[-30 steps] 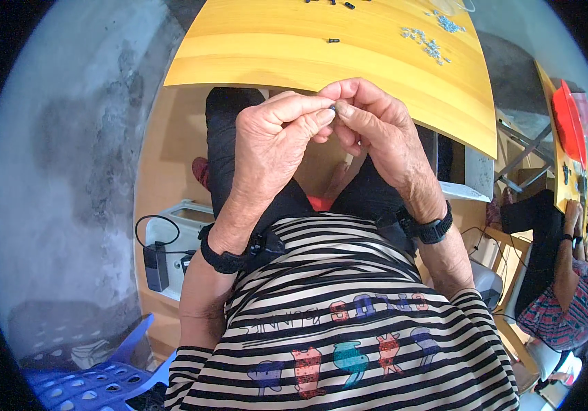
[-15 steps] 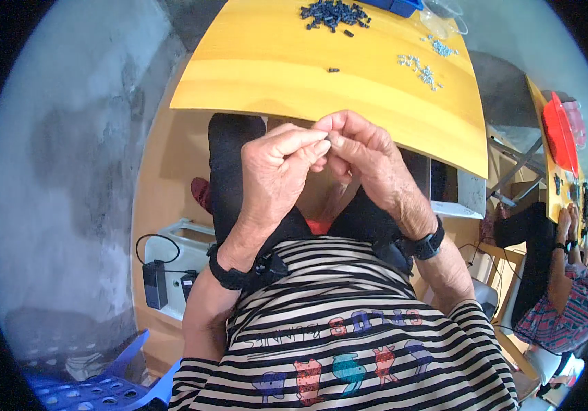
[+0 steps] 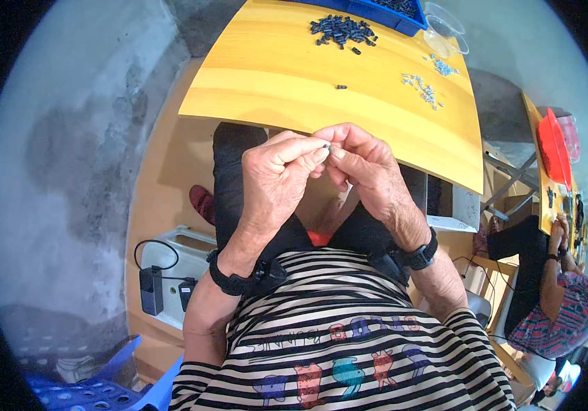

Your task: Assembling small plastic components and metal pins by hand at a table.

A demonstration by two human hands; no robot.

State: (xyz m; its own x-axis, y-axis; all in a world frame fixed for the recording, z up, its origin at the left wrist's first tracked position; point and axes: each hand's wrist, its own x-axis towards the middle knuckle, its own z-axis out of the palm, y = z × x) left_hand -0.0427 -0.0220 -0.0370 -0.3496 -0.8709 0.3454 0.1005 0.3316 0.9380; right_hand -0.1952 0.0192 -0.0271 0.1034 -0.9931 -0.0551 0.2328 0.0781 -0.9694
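My left hand point(image 3: 277, 175) and my right hand point(image 3: 366, 171) meet in front of my chest, fingertips pinched together on one tiny dark part point(image 3: 326, 146). Both hands hover just below the near edge of a yellow wooden table point(image 3: 273, 75). A heap of small black parts point(image 3: 342, 31) lies at the table's far side, with a single black part point(image 3: 340, 87) nearer the middle. Small silvery parts point(image 3: 423, 88) are scattered to the right. I wear black wristbands and a striped shirt.
A blue bin point(image 3: 390, 10) and a clear plastic bowl point(image 3: 445, 31) stand at the table's far edge. Another person point(image 3: 547, 294) in a patterned shirt works at a second yellow table with a red tray point(image 3: 554, 147) on the right. A blue plastic stool point(image 3: 81, 390) stands at lower left.
The view has tilted so the table's far side with the black heap and blue bin has come into sight. My hands stay pinched together on the small part, now lower in the picture.
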